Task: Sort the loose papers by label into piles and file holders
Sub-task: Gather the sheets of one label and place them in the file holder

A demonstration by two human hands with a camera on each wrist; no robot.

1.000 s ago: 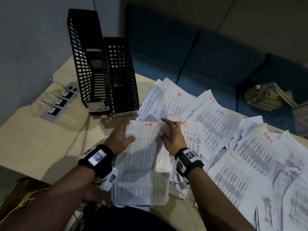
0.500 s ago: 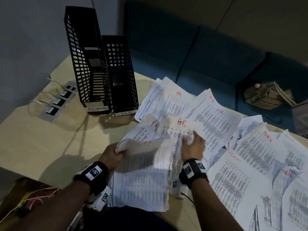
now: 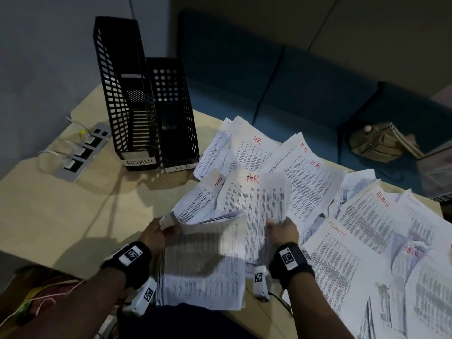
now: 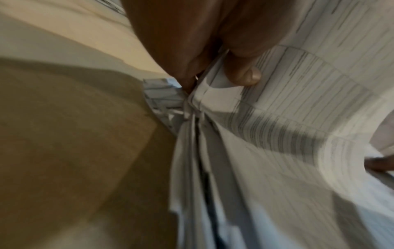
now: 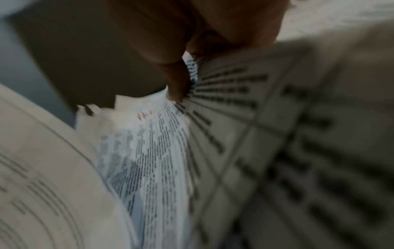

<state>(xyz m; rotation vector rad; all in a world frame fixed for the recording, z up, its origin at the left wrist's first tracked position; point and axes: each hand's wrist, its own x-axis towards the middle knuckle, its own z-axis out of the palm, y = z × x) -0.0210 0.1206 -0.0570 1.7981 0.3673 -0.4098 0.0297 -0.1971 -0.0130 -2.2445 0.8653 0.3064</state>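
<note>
At the near edge of a pale wooden table (image 3: 61, 216), we see the left hand (image 3: 156, 234) pinching the upper left corner of a thick stack of printed papers (image 3: 203, 263), thumb (image 4: 243, 70) on the top sheet and fingers underneath, so the far ends of the sheets lift and fan. The right hand (image 3: 282, 231) is closed around the lower edge of a sheet marked HR (image 3: 256, 199) in red, holding it tilted up just right of the stack; in the right wrist view, one fingertip (image 5: 177, 87) presses against blurred print.

Beyond both hands we find more HR sheets (image 3: 249, 152) overlapping on the table, and to the right of the right hand lie sheets marked ADMIN (image 3: 362, 216). Ahead and left of the left hand stand two black file holders side by side, the taller one labelled ADMIN (image 3: 122, 94), the shorter labelled HR (image 3: 176, 113). Further left of them we note a power strip (image 3: 80, 152) set into the table. A tan bag (image 3: 381, 143) rests on a blue sofa (image 3: 281, 81) beyond the papers.
</note>
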